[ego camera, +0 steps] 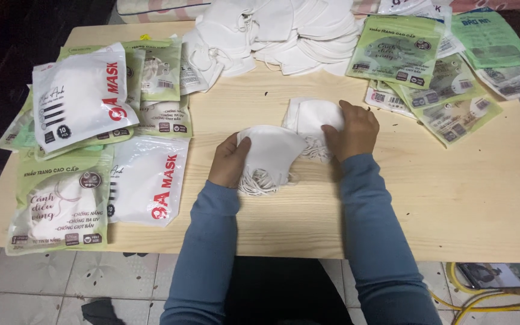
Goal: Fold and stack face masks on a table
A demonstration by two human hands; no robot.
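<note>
The left hand grips a stack of white face masks at the centre of the pale wooden surface. Its fingers are closed over the left edge of the stack, thumb on top. The bundled white ear loops hang out from the lower side of this stack and rest on the surface.

The right hand presses on a second stack of white masks, which lies just beside and partly behind the first; the two stacks touch. The fingers of this hand are curled down over the right edge of the second stack and hold it.

Both forearms wear blue sleeves.

A loose heap of white masks lies at the far edge of the surface. White and green flat packaging bags lie overlapped at the left. More green bags lie fanned out at the far right.

Below the surface edge, a tiled floor shows, with a yellow cable at the lower right
</note>
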